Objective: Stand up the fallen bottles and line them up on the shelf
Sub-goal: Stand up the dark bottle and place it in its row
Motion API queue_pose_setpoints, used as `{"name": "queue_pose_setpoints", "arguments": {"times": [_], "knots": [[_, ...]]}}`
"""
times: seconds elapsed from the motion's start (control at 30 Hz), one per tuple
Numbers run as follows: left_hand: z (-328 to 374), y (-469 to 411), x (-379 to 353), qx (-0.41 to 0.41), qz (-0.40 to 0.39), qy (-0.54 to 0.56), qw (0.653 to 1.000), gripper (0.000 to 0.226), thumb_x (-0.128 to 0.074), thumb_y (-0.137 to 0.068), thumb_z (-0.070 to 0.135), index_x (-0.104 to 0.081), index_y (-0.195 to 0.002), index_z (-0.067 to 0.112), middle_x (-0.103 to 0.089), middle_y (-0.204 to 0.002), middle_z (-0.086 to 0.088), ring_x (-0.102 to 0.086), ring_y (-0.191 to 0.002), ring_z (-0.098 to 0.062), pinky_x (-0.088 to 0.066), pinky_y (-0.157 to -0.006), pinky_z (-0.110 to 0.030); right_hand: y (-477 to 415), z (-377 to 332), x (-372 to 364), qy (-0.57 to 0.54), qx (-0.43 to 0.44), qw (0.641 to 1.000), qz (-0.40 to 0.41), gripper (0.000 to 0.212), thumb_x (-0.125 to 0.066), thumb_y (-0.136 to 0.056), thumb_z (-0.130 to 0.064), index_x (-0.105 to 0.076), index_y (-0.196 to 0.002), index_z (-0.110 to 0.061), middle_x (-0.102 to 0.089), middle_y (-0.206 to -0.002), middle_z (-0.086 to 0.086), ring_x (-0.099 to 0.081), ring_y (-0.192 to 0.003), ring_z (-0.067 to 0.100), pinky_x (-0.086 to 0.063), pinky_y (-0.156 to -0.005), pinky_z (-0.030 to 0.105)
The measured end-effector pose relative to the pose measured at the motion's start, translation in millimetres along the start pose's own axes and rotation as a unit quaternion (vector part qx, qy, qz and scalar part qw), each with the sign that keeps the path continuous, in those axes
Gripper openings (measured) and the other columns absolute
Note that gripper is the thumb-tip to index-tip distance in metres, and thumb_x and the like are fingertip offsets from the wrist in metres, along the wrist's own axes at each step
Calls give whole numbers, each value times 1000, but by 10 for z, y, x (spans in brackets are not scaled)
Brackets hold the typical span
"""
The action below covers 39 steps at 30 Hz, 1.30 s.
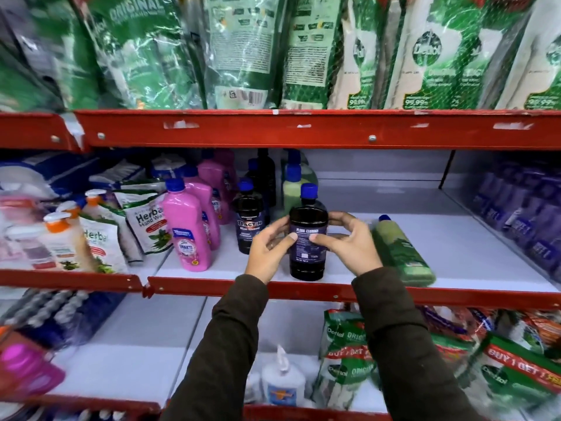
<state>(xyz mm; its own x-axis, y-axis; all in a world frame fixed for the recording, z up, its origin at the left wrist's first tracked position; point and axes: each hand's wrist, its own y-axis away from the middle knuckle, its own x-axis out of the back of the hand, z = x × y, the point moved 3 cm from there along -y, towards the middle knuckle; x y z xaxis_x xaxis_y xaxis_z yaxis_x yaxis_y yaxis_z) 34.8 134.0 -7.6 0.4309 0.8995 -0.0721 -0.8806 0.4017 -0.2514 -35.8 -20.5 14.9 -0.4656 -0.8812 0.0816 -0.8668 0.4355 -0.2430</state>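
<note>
A dark bottle with a blue cap (308, 238) stands upright near the front edge of the white middle shelf (455, 238). My left hand (268, 249) grips its left side and my right hand (349, 241) grips its right side, thumbs on the label. A green bottle with a blue cap (400, 250) lies on its side just right of my right hand. Behind and left stands another dark bottle (249, 220), then a row of pink bottles (189, 229). Pale green bottles (296, 186) stand further back.
Herbal hand wash pouches (145, 220) and pump bottles (60, 238) crowd the left. Purple packs (522, 208) fill the right end. Red shelf rails (303, 129) run above and below. Green refill pouches (243, 50) hang above; more pouches (349, 354) sit on the lower shelf.
</note>
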Motion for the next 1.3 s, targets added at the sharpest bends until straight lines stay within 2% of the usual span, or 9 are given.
{"name": "queue_pose_setpoints", "arguments": {"times": [0.2, 0.27, 0.4, 0.63, 0.73, 0.83, 0.97, 1.13, 1.3], "knots": [[-22, 37, 697, -12, 51, -6, 999, 48, -55, -93, -2, -46, -133, 23, -61, -113, 11, -58, -104, 0, -55, -87, -15, -45, 57, -779, -4, 21, 999, -43, 49, -82, -76, -4, -57, -114, -20, -68, -111, 5, -71, -102, 34, -59, -90, 51], [-64, 34, 863, -8, 65, 0, 998, 47, -54, -93, -4, -47, -133, 21, -60, -121, 2, -57, -110, -7, -52, -95, -22, -45, 102, -972, -10, 31, 998, -49, 49, -80, -77, -2, -56, -117, -18, -67, -111, 2, -71, -104, 33, -58, -94, 48], [-154, 37, 1046, 4, 69, 3, 998, 43, -53, -93, -4, -50, -130, 18, -55, -132, -6, -52, -120, -16, -42, -108, -38, -9, 170, -1195, -12, 42, 998, -48, 47, -76, -80, 2, -55, -117, -19, -63, -110, -11, -68, -108, 26, -55, -100, 40], [-151, -14, 1035, 19, 100, 62, 993, 27, -38, -101, 7, -58, -117, 17, -59, -126, -10, -56, -116, -22, -48, -92, -21, -31, 250, -1207, -3, 54, 998, -13, 51, -77, -81, -2, -53, -125, -14, -62, -122, 3, -64, -108, 12, -54, -83, 7], [-146, -32, 1017, 10, 108, 54, 993, 27, -39, -102, 8, -60, -103, 25, -62, -117, -8, -58, -112, -23, -51, -89, -25, 8, 357, -1204, -19, 42, 998, 36, 40, -82, -78, -9, -57, -104, -28, -68, -110, -3, -66, -103, 4, -61, -86, 22], [-162, -54, 1036, 6, 104, 51, 993, 26, -42, -100, 6, -60, -99, 25, -62, -114, -11, -59, -110, -29, -53, -89, -33, 40, 425, -1209, 8, 35, 997, 70, 20, -82, -77, -27, -67, -85, -36, -73, -99, -4, -72, -97, 19, -63, -80, 44], [-227, -46, 1112, -5, 77, 49, 996, 21, -49, -98, 8, -62, -102, 24, -64, -117, -12, -56, -121, -42, -48, -103, -50, 68, 424, -1235, -3, 29, 998, 57, 10, -74, -87, -15, -71, -94, -21, -73, -101, 5, -72, -87, 19, -64, -63, 32], [-230, 24, 1092, -1, 36, 35, 999, 43, -58, -94, 12, -49, -136, 20, -56, -139, -4, -51, -133, -22, -42, -112, -43, 90, 464, -1241, 51, 39, 998, -27, 43, -75, -84, -23, -66, -126, -23, -69, -124, -7, -70, -104, 15, -60, -92, 41], [-188, 26, 1055, 19, 6, -8, 1000, 43, -61, -93, 18, -48, -133, 27, -59, -131, 7, -55, -123, -6, -39, -113, -35, 104, 447, -1322, 56, 57, 995, -58, 52, -84, -75, -21, -55, -114, -37, -68, -124, -3, -66, -116, 15, -57, -96, 36]]}}
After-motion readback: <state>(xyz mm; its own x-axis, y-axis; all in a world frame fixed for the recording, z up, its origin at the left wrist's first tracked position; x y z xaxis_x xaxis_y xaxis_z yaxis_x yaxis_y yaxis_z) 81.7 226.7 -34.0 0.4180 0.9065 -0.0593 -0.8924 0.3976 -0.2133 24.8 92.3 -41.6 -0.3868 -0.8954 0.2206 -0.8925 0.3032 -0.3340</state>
